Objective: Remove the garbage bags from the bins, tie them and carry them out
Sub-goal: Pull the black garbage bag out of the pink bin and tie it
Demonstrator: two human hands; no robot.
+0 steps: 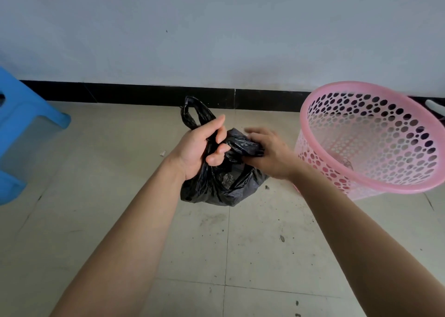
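Black garbage bag (216, 186) sits out of the pink bin (370, 138); left hand (199, 148) and right hand (267, 153) each clutch a handle, seemingly to knot them.

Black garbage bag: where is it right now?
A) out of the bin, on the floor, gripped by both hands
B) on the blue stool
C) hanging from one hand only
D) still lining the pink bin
A: the black garbage bag sits on the tiled floor beside the pink bin, with left hand and right hand gripping its handles.
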